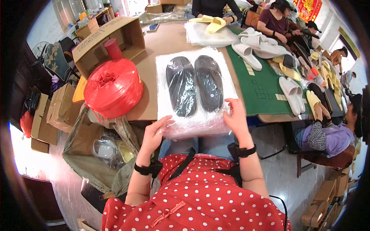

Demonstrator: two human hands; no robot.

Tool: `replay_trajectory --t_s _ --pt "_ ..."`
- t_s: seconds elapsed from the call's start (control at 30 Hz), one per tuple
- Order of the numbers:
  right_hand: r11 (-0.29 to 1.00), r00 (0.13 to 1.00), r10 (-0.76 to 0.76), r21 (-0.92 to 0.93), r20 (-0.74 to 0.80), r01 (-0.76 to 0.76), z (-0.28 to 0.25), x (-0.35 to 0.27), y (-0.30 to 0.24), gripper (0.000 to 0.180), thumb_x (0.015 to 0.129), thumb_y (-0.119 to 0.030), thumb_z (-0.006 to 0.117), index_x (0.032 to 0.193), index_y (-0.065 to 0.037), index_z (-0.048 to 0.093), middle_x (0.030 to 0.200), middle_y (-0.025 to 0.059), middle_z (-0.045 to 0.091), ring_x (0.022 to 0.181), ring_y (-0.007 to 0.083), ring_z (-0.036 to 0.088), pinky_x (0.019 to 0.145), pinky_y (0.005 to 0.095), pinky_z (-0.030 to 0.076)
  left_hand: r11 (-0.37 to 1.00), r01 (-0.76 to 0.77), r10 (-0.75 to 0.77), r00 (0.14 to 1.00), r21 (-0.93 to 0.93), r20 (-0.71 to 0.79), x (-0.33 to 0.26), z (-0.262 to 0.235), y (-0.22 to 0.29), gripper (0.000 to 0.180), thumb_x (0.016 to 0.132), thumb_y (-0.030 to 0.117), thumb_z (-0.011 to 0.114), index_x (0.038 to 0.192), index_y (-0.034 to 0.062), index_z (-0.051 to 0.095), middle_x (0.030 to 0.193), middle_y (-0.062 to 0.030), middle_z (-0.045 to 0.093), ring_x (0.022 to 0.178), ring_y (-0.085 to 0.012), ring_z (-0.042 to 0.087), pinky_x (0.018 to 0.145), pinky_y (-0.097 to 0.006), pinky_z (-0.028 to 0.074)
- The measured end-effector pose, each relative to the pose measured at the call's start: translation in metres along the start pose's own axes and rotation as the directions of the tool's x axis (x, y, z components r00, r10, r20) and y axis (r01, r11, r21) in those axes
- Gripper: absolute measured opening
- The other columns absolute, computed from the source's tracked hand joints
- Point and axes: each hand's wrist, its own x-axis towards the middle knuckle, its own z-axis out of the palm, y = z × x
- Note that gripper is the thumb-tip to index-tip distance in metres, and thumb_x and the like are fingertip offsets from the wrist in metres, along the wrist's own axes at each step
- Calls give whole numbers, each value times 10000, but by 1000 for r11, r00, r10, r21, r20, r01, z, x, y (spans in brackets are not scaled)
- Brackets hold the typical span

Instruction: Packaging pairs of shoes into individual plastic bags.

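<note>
A pair of black slide slippers [181, 86] lies side by side in front of me inside a see-through plastic bag [192, 122]. Beneath it is a stack of white plastic bags [228, 73], with pinkish edges hanging over the table's near side. My left hand [156, 134] pinches the bag's near left corner between thumb and fingers. At the near right corner, my right hand [237, 118] grips the bag's edge with its fingers curled.
A big roll of red plastic twine [113, 87] and an open cardboard box [111, 42] stand on the table [150, 69] at left. Below hangs an open sack [83, 154]. White slippers [250, 54] lie on a green mat [250, 88] at right. Several co-workers sit around.
</note>
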Motion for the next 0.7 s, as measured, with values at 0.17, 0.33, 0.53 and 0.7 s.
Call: replay_trajectory --t_s 0.17,0.33,0.53,0.7 --pt "773 970 200 586 138 -243 -34 -15 6 562 789 82 579 1333 -45 520 1170 77 555 1042 179 589 794 302 545 939 79 -100 994 -335 -44 6 -19 14 465 996 177 519 1421 3 445 1157 -164 692 918 -196 680 779 -299 548" --pt "726 926 347 583 147 -365 -53 -17 2 560 861 2 659 1389 -19 473 1108 73 600 894 141 654 680 265 525 929 267 -292 954 -257 -65 35 -27 22 539 1037 444 453 1260 -33 570 985 -119 709 749 -143 644 631 -264 509" --pt "831 895 342 353 287 -431 -52 -19 14 287 908 -119 694 1164 6 660 849 -6 657 785 68 591 639 229 455 914 283 -290 957 291 -21 57 -20 21 351 975 321 623 910 -11 716 771 -17 671 633 -75 569 583 -223 427" --pt "825 919 266 425 290 -373 -62 -21 33 270 918 -154 699 1124 21 691 880 -16 671 784 64 560 708 224 456 944 321 -321 947 78 -11 52 -31 6 278 925 276 690 928 1 727 793 6 672 609 -41 487 547 -214 370"
